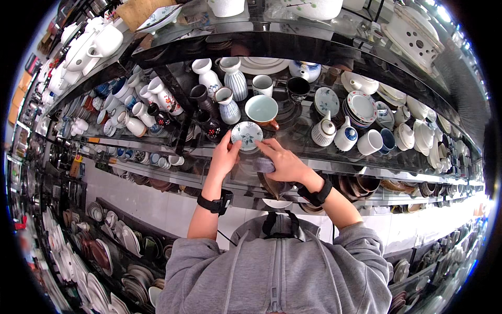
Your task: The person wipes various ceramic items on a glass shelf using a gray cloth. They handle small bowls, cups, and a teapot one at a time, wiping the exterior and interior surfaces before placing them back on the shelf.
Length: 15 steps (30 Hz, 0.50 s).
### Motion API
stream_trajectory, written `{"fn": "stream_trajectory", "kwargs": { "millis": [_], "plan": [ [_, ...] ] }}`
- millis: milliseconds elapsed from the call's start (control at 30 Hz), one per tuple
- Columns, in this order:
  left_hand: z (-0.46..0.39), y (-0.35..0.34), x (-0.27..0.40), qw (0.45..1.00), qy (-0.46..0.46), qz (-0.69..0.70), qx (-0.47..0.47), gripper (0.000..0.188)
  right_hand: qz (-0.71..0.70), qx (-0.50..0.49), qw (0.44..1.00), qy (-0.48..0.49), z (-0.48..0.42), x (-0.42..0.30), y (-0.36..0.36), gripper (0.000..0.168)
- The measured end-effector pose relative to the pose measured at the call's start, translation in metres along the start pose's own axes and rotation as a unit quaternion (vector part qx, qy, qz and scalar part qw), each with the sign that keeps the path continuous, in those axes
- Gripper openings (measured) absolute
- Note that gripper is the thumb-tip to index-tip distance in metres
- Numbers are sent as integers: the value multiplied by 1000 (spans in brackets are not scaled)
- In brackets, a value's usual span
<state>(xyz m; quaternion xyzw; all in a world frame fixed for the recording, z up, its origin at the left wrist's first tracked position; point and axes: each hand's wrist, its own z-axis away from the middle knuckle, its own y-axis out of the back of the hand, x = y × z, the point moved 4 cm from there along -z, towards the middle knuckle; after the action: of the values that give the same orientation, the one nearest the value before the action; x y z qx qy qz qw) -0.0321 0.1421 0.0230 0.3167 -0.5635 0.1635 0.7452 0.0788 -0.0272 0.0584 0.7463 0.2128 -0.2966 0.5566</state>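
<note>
A small round ceramic dish (pixel 246 136) with a blue-green floral pattern is held at its left rim by my left hand (pixel 225 156), thumb on top. The index finger of my right hand (pixel 283 160) reaches the dish's lower right rim. Tucked under the curled fingers of that hand is a grey-purple cloth or pad (pixel 264 165), partly hidden. Just beyond the dish stand a pale-lined cup with a brown handle (pixel 261 108) and a striped sake bottle (pixel 228 111). To the left of the dish is a black flask with red flowers (pixel 210 125).
The dark glass shelf (pixel 290 137) carries lidded teapots (pixel 324 131), stacked plates (pixel 361 108) and a white cup (pixel 370 142) at right. An upper shelf edge (pixel 251 43) overhangs the back. Bowls (pixel 355 185) sit on a lower shelf.
</note>
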Motion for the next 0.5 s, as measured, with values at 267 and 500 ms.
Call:
{"fn": "stream_trajectory", "kwargs": {
  "millis": [267,500],
  "plan": [
    [2,-4,-4,1000,-2,6,22,58,-12,49,999,-9,18,-9,19,86],
    [12,-5,-9,992,-62,-36,100,55,6,96,995,-9,47,-1,36,76]
  ]
}}
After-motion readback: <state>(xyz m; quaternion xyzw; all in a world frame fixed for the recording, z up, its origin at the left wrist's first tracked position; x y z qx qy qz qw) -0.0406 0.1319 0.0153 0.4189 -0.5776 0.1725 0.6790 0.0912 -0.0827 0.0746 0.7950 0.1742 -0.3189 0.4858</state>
